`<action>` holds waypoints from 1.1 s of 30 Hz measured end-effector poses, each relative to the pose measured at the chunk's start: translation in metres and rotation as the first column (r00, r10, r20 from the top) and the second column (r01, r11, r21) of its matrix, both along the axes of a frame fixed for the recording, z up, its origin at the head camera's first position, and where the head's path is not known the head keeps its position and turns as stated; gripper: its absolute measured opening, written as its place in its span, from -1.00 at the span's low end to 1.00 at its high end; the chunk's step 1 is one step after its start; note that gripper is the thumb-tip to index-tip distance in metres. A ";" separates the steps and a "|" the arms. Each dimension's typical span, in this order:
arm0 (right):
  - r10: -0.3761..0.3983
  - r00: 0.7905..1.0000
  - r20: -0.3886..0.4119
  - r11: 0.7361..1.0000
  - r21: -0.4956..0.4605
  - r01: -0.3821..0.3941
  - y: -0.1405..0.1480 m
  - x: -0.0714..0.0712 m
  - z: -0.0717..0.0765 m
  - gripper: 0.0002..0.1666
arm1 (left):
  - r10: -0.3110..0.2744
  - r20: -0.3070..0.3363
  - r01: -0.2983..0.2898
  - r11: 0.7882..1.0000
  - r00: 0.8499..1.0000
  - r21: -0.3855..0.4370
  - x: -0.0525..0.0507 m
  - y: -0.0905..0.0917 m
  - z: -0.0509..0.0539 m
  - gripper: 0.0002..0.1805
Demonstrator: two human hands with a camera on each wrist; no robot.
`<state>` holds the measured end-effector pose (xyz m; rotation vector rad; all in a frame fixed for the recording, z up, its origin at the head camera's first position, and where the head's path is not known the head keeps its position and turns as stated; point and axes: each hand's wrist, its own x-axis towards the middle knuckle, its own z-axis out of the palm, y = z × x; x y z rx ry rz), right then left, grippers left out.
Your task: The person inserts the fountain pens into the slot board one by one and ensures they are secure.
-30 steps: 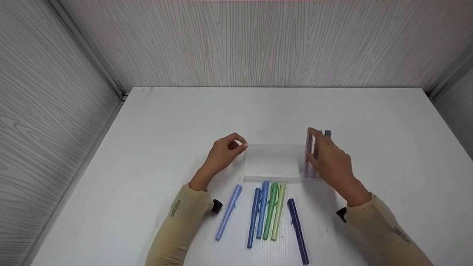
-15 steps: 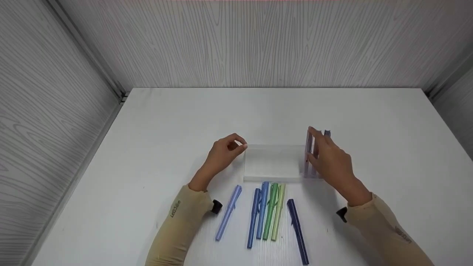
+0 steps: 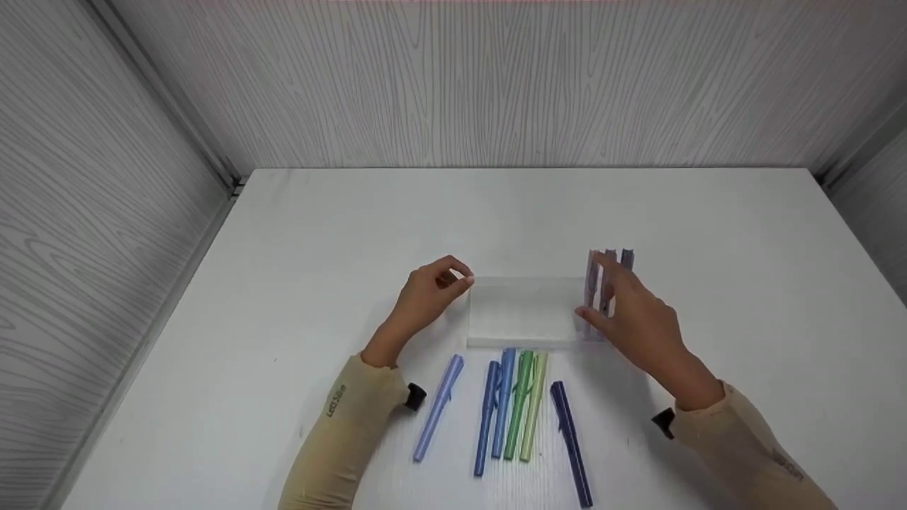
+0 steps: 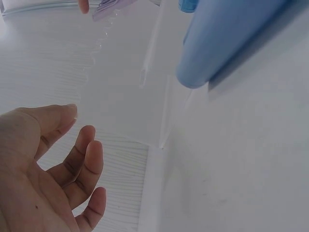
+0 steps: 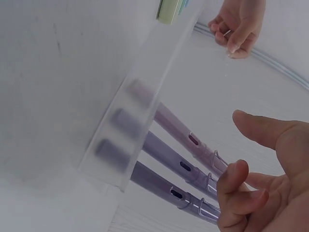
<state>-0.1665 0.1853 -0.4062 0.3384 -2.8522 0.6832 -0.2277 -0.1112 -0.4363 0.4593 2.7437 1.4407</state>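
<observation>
A clear plastic pen case point(image 3: 524, 312) lies on the white table. At its far left corner my left hand point(image 3: 429, 294) pinches the rim between thumb and index finger; the other fingers curl loosely in the left wrist view. Three pens stand side by side in the case's right end: a pinkish-mauve pen point(image 5: 176, 126), a lavender pen point(image 5: 166, 155) and a dark purple pen point(image 5: 157, 182). Over them is my right hand point(image 3: 641, 322), thumb and fingers spread apart with nothing gripped. Its fingers partly cover the pens in the head view.
In front of the case lie a periwinkle pen point(image 3: 438, 409), a blue pen point(image 3: 485, 425), a lighter blue pen point(image 3: 504, 407), a green pen point(image 3: 519, 411), a yellow-green pen point(image 3: 533, 411) and a navy pen point(image 3: 572, 446). A grey wood-grain panel point(image 3: 453, 92) rises behind the table.
My right hand has let go of the mauve pen; its thumb and index finger have parted and the hand has shifted slightly right and nearer. The left hand stays put.
</observation>
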 end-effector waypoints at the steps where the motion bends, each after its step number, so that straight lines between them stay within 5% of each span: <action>1: 0.002 1.000 0.011 1.000 -0.002 -0.002 0.000 0.001 0.000 -0.02 | 0.001 0.001 -0.001 1.000 1.000 0.000 0.000 0.000 0.000 -0.86; 11: 0.068 0.996 0.055 0.998 -0.006 -0.068 -0.003 0.024 -0.001 -0.05 | 0.007 0.024 -0.007 1.000 1.000 0.002 0.001 0.001 -0.001 -0.86; 16: 0.122 0.979 0.165 0.993 -0.028 -0.119 -0.004 0.034 -0.003 -0.05 | 0.002 0.034 -0.002 1.000 0.999 -0.004 0.002 0.001 0.001 -0.85; 20: 0.175 0.937 0.302 0.984 -0.069 -0.162 -0.004 0.041 -0.005 -0.03 | 0.009 0.038 -0.009 1.000 0.999 -0.004 0.003 0.001 0.001 -0.85; 28: 0.226 0.818 0.529 0.974 -0.115 -0.194 -0.004 0.051 -0.008 0.05 | 0.012 0.031 -0.012 1.000 0.999 -0.013 0.002 0.001 0.000 -0.85; 33: 0.225 0.781 0.582 0.973 -0.092 -0.212 -0.008 0.055 -0.009 0.10 | 0.017 0.017 -0.017 1.000 1.000 -0.007 0.002 0.001 0.001 -0.86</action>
